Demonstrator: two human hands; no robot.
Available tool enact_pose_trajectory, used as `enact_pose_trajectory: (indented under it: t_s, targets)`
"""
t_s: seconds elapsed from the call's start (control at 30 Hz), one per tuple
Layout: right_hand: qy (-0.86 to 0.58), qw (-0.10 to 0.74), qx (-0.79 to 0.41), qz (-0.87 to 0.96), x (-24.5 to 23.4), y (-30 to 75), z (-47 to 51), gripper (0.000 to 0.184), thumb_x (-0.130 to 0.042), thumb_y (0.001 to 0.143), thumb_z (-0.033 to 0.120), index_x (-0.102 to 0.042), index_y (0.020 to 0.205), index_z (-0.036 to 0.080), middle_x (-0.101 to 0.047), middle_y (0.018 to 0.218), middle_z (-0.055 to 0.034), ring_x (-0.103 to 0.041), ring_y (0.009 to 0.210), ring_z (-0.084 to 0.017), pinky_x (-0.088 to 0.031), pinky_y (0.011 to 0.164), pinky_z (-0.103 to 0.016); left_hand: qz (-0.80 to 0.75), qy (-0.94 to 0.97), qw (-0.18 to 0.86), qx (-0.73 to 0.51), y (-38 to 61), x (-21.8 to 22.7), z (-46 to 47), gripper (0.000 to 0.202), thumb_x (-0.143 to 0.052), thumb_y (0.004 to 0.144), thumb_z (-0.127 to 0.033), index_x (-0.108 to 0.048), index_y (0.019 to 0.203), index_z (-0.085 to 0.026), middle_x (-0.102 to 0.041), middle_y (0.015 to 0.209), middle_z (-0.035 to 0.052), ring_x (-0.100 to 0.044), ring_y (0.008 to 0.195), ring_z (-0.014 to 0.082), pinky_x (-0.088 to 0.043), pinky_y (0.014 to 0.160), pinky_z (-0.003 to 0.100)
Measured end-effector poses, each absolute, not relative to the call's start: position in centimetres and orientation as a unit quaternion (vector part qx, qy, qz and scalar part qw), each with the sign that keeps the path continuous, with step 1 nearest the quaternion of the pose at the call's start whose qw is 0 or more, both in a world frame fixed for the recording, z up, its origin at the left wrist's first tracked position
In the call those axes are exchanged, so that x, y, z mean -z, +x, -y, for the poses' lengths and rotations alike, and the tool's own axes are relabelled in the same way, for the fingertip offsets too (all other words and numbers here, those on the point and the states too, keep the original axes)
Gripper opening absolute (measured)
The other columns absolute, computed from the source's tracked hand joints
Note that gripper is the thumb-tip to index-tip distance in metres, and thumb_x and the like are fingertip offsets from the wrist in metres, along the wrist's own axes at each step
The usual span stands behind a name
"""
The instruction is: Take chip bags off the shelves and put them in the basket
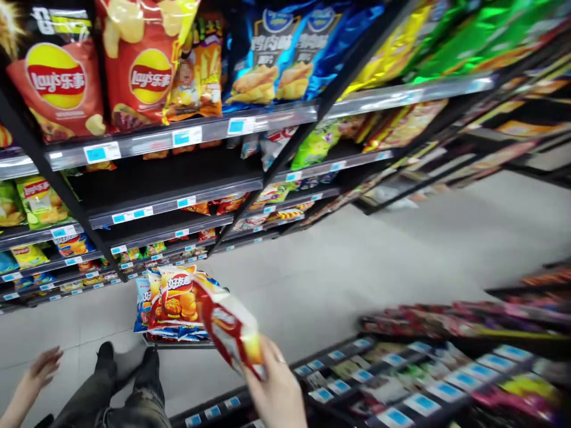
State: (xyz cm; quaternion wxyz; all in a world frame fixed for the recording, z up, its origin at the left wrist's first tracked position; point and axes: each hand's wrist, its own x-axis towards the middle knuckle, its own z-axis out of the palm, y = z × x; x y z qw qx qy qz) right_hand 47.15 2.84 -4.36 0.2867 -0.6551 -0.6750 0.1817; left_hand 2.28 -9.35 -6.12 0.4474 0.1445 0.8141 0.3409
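My right hand [277,386] grips a red and white chip bag [227,327] by its near end, with the bag tilted up and away from me. Just left of it, a pile of chip bags [176,297] in red, white and blue lies on a low dark cart or basket [178,344] on the floor; the cart's body is mostly hidden under the bags. Down at the lower left, my left hand [44,367] hangs in the air beside my legs, fingers apart and holding nothing.
Ahead stands a tall black shelf [165,178] with price tags, carrying red Lay's bags [57,89], blue chip bags [263,59] and green bags [482,44]. Another shelf of snacks [401,380] runs along the lower right. Grey tiled floor [339,255] lies between them.
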Motion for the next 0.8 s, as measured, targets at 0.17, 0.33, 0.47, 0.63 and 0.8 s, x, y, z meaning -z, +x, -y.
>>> enact_pose_trajectory:
  t_s: [0.17,0.33,0.47,0.63,0.8]
  targets:
    - [-0.435,0.246,-0.059,0.864,1.4,34.8,-2.3,0.051,-0.047,0.074,0.013,-0.048,0.124,0.025,-0.061,0.116,-0.0126,-0.059,0.1,-0.029,-0.052,0.078,-0.039,-0.584,0.09,0.673,-0.445,6.4,0.3,4.0,0.059,-0.061,0.067,-0.056,-0.06,0.112,-0.018,-0.059,0.121,0.0169,-0.058,0.105,0.0346,-0.046,0.086,0.049]
    - [-0.356,0.299,0.085,0.881,1.0,24.5,0.2,0.035,-0.052,0.08,0.023,-0.058,0.114,0.024,-0.066,0.107,-0.0093,-0.06,0.096,-0.034,-0.051,0.076,-0.047,-0.594,0.097,0.65,-0.464,6.2,-3.7,4.7,0.042,-0.063,0.066,-0.036,-0.068,0.1,-0.012,-0.068,0.107,0.0124,-0.055,0.111,0.0268,-0.048,0.086,0.032]
    - [-0.37,0.286,0.095,0.879,3.2,19.3,0.1,0.036,-0.057,0.078,0.022,-0.059,0.114,0.024,-0.069,0.101,-0.0086,-0.063,0.089,-0.033,-0.053,0.07,-0.044,-0.598,0.083,0.672,-0.428,1.3,-3.1,2.9,0.046,-0.069,0.062,-0.021,-0.065,0.107,-0.021,-0.068,0.109,0.0062,-0.052,0.115,0.0309,-0.041,0.096,0.044]
    - [-0.369,0.354,-0.161,0.844,7.9,14.6,-2.5,0.063,-0.051,0.077,0.056,-0.045,0.128,0.02,-0.064,0.11,-0.0125,-0.061,0.097,-0.03,-0.053,0.076,-0.039,-0.583,-0.001,0.713,-0.39,-7.3,0.2,-2.0,0.071,-0.074,0.056,-0.026,-0.05,0.123,-0.017,-0.075,0.073,0.007,-0.067,0.081,0.0367,-0.051,0.079,0.051]
    - [-0.557,0.427,-0.537,0.468,10.5,10.8,-2.5,0.071,-0.053,0.072,0.061,-0.039,0.13,0.022,-0.046,0.132,-0.0144,-0.052,0.114,-0.029,-0.047,0.088,-0.039,-0.565,0.071,0.758,-0.317,-15.6,1.1,-4.8,0.085,-0.08,0.043,-0.019,-0.051,0.123,-0.013,-0.075,0.075,0.0086,-0.068,0.073,0.0372,-0.053,0.072,0.049]
